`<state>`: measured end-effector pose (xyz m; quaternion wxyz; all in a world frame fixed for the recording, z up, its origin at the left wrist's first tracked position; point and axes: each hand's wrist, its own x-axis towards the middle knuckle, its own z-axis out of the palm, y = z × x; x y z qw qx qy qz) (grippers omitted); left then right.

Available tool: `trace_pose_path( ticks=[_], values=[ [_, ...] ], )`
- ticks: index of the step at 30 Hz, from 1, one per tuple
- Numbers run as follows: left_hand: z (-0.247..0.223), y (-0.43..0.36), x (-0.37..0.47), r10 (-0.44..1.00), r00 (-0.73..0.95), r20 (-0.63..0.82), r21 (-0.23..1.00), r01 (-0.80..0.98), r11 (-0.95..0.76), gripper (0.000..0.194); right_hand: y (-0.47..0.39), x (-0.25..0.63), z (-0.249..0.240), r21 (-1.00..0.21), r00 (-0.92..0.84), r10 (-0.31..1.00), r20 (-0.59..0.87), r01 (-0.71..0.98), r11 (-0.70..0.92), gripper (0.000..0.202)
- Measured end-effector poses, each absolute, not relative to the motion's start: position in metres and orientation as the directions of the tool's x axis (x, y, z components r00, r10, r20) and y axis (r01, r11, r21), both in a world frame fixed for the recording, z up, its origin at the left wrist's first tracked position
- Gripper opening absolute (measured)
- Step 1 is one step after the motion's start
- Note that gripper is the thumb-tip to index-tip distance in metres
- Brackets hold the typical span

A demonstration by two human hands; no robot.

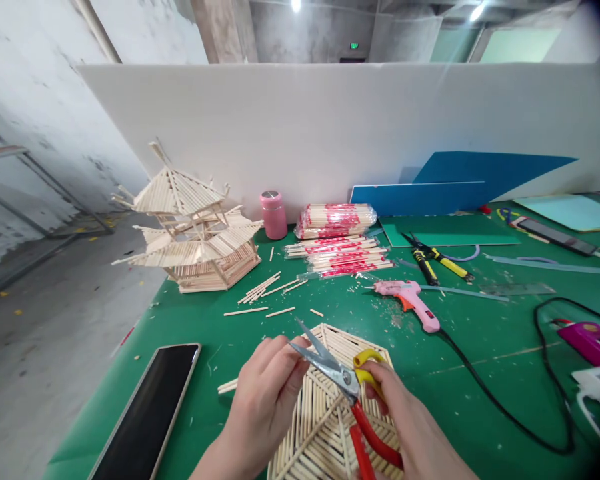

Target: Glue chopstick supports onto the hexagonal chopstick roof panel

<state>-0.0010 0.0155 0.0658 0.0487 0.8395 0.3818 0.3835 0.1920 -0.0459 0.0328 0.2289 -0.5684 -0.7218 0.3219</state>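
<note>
My right hand point(397, 407) is closed around the red and yellow handles of a pair of scissors point(347, 379), whose blades are parted and point up and left. Fingers pinched together, my left hand point(267, 393) is at the blade tips; whatever it pinches is too small to make out. Below both hands lies a flat panel of wooden sticks point(315, 417), laid in triangular sections and partly covered by the hands. Two light stick ends point(227, 386) show just left of my left hand.
A stick pagoda model point(195, 233) stands at the back left, a phone point(147, 413) lies front left. Behind are loose sticks point(263, 288), a pink flask point(273, 215) and wrapped chopsticks point(337, 220). Right are a pink glue gun point(407, 300), its black cord and pliers point(437, 260).
</note>
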Motion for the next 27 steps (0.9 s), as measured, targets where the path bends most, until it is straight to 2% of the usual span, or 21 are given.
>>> trace_pose_path(
  ticks=[3, 9, 16, 24, 27],
  values=[
    [0.065, 0.015, -0.002, 0.682, 0.417, 0.601, 0.378, 0.604, -0.702, 0.015, -0.045, 0.189, 0.03, -0.749, -0.254, 0.966, -0.039, 0.647, 0.14, 0.073],
    [0.067, 0.014, -0.003, 0.659, 0.477, 0.582, 0.382, 0.555, -0.739, 0.014, -0.048, 0.181, 0.031, -0.803, -0.147, 0.982, -0.117, 0.597, -0.006, 0.061],
    [0.072, 0.014, 0.001, 0.629, 0.519, 0.578, 0.367, 0.523, -0.769, 0.014, -0.049, 0.182, 0.036, -0.867, -0.151, 0.985, -0.08, 0.498, 0.006, 0.04],
    [0.076, 0.012, 0.006, 0.627, 0.522, 0.578, 0.359, 0.527, -0.77, 0.014, -0.043, 0.18, 0.02, -0.925, -0.148, 0.965, -0.217, 0.347, -0.155, 0.039],
    [0.078, 0.012, 0.007, 0.62, 0.527, 0.582, 0.349, 0.527, -0.775, 0.014, -0.045, 0.179, 0.015, -0.924, -0.115, 0.974, -0.197, 0.353, -0.145, 0.039]
  ],
)
